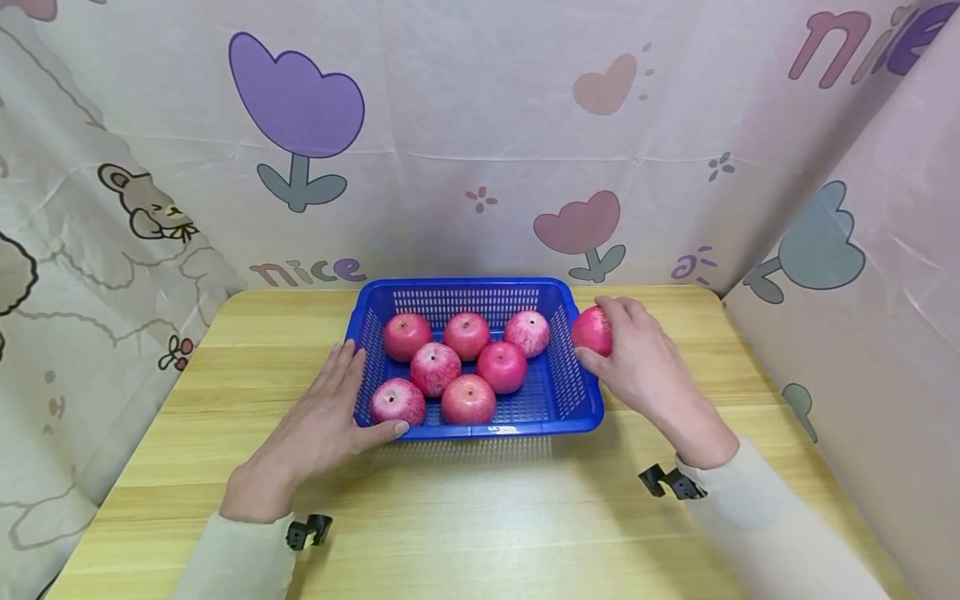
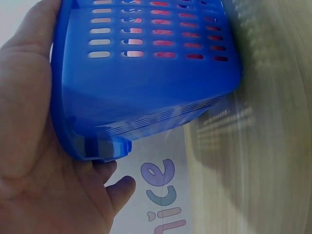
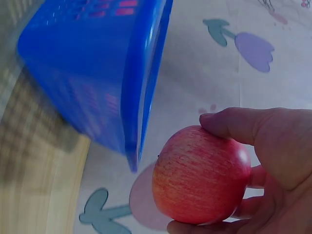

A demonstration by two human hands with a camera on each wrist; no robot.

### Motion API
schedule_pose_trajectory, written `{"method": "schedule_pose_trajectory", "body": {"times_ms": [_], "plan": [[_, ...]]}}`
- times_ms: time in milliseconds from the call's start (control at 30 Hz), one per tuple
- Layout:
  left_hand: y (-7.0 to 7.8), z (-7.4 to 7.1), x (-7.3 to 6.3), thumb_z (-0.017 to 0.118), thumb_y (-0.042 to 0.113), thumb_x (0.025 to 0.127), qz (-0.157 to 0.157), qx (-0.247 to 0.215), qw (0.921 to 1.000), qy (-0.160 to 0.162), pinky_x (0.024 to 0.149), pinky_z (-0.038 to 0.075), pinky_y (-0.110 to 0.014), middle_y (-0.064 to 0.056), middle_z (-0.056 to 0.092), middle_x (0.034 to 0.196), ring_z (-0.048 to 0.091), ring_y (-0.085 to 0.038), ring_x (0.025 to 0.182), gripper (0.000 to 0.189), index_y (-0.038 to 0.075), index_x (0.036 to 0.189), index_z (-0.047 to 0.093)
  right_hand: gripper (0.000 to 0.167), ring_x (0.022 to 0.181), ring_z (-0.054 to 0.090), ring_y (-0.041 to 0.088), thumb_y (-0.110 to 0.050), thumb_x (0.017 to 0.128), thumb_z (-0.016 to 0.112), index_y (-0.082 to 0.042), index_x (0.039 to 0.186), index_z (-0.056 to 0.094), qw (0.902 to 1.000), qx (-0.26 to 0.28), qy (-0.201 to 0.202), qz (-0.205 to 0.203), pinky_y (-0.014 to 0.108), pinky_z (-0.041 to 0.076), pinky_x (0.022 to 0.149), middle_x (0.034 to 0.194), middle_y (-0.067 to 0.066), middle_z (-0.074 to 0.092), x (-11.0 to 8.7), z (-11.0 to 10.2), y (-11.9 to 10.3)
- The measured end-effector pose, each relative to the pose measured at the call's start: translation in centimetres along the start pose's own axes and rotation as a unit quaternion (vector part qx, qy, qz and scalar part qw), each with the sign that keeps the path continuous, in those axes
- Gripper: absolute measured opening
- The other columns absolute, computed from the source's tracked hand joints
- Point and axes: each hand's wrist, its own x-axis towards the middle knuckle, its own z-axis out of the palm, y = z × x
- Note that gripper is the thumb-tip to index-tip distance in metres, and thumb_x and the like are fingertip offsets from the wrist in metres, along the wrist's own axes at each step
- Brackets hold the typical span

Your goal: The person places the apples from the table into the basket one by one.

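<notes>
A blue plastic basket (image 1: 457,284) with slotted walls stands on the table and holds several red apples (image 1: 467,400). At its left front corner, my left hand (image 1: 318,421) rests on the rim, fingers extended along the left side and thumb over the front edge. The left wrist view has the basket wall (image 2: 146,78) against that palm. My right hand (image 1: 645,358) grips one more apple (image 1: 592,331) just beside the right rim. Seen from the right wrist, thumb and fingers are spread around this apple (image 3: 202,175), which is outside the basket.
The wooden table (image 1: 480,508) reaches back to a patterned cloth (image 1: 450,167) with tulips and lettering. More cloth (image 1: 885,333) hangs along the right side and the left. A small black camera mount sits on each wrist.
</notes>
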Motion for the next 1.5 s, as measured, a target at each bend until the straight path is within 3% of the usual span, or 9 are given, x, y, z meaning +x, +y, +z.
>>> {"method": "schedule_pose_trajectory", "body": {"times_ms": [233, 600, 1100, 1500], "plan": [[-0.1, 0.1, 0.0, 0.055, 0.093, 0.080, -0.002, -0.007, 1.0000, 0.000, 0.124, 0.018, -0.071, -0.016, -0.009, 0.178, -0.008, -0.038, 0.164, 0.137, 0.004, 0.169, 0.003, 0.075, 0.129, 0.057, 0.047, -0.033, 0.092, 0.080, -0.002, 0.153, 0.049, 0.9992, -0.008, -0.017, -0.036, 0.065, 0.054, 0.102, 0.148, 0.025, 0.052, 0.1, 1.5, -1.7], [-0.1, 0.2, 0.0, 0.056, 0.093, 0.080, -0.004, -0.014, 0.9999, -0.001, 0.124, 0.018, -0.072, -0.014, -0.011, 0.178, -0.009, -0.038, 0.164, 0.137, 0.005, 0.170, 0.002, 0.078, 0.126, 0.062, 0.042, -0.038, 0.090, 0.083, -0.003, 0.152, 0.052, 0.9918, -0.064, -0.071, -0.084, 0.059, 0.054, 0.105, 0.144, 0.023, 0.057, 0.3, 3.1, -3.3], [0.0, 0.1, 0.0, 0.061, 0.087, 0.083, -0.002, -0.021, 0.9998, 0.002, 0.124, 0.019, -0.071, -0.014, -0.010, 0.178, -0.009, -0.037, 0.165, 0.133, 0.005, 0.170, 0.003, 0.083, 0.112, 0.068, 0.039, -0.046, 0.087, 0.084, 0.002, 0.148, 0.055, 0.9816, -0.105, -0.125, -0.099, 0.055, 0.059, 0.098, 0.135, 0.026, 0.061, 0.8, 3.7, -4.4], [-0.1, 0.1, -0.1, 0.058, 0.090, 0.082, -0.003, -0.020, 0.9998, 0.001, 0.125, 0.018, -0.071, -0.013, -0.011, 0.178, -0.010, -0.036, 0.165, 0.135, 0.005, 0.170, 0.002, 0.082, 0.121, 0.066, 0.040, -0.046, 0.086, 0.086, 0.001, 0.146, 0.056, 0.9744, -0.114, -0.168, -0.097, 0.057, 0.054, 0.105, 0.137, 0.027, 0.063, 1.0, 3.9, -4.9]]}}
